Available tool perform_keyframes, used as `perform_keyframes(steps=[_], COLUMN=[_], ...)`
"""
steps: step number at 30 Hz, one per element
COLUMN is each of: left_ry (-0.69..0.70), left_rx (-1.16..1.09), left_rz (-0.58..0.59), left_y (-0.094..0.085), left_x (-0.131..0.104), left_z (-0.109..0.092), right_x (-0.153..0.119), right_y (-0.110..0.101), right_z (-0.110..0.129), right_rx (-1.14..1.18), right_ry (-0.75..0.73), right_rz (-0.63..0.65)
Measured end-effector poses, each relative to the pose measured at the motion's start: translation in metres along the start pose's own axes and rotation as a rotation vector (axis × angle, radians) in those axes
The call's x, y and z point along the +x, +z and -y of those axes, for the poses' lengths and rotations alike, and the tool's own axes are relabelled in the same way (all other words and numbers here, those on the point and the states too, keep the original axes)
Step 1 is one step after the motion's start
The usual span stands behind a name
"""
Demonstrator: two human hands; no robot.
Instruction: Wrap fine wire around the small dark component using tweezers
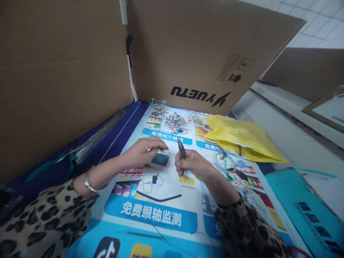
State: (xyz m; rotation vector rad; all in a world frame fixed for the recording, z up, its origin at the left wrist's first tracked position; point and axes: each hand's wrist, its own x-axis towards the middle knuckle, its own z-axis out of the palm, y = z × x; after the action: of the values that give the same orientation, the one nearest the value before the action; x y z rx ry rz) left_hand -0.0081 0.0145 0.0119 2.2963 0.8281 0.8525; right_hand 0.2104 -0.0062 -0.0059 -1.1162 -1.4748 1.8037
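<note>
Near the middle of the view, my right hand (pixel 189 164) is wrapped round a pair of pliers (pixel 181 148), whose dark jaws point up and away from me. Left of it, my left hand (pixel 146 149) has its fingers bent and the fingertips close together; a thin wire seems to hang from them, too fine to make out surely. The two hands are a short gap apart above a printed poster (pixel 152 215). Tangled wire pieces (pixel 176 122) lie beyond the hands. A coil (pixel 225 161) with coloured threads rests right of my right hand.
Tall cardboard panels (pixel 188 53) stand behind and at the left. A yellow bag (pixel 242 138) lies at the right, with a teal bag (pixel 306 208) nearer. At the left are a bundle of thin wires (pixel 99 134) and green-handled pliers (pixel 71 165).
</note>
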Motion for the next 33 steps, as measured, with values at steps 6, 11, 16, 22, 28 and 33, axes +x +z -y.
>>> perform_keyframes(steps=[6, 11, 16, 22, 28, 33], left_ry=[0.21, 0.296, 0.318, 0.223, 0.16, 0.169], left_rx=[0.413, 0.693, 0.824, 0.913, 0.922, 0.92], left_rz=[0.159, 0.144, 0.159, 0.202, 0.178, 0.161], left_y=[0.007, 0.011, 0.014, 0.021, 0.022, 0.022], left_x=[-0.005, -0.006, -0.007, -0.009, -0.012, -0.012], left_z=[0.0, -0.005, -0.012, -0.014, -0.012, -0.013], right_x=[0.0, -0.002, 0.0, 0.004, 0.006, 0.006], right_y=[-0.002, 0.004, 0.009, 0.008, 0.01, 0.009], right_z=[0.001, 0.004, 0.003, -0.002, -0.006, -0.005], right_rx=[-0.005, -0.123, -0.356, -0.43, -0.467, -0.491], right_ry=[-0.025, -0.006, 0.005, 0.013, 0.003, 0.007], right_rz=[-0.046, -0.041, -0.111, -0.2, -0.267, -0.219])
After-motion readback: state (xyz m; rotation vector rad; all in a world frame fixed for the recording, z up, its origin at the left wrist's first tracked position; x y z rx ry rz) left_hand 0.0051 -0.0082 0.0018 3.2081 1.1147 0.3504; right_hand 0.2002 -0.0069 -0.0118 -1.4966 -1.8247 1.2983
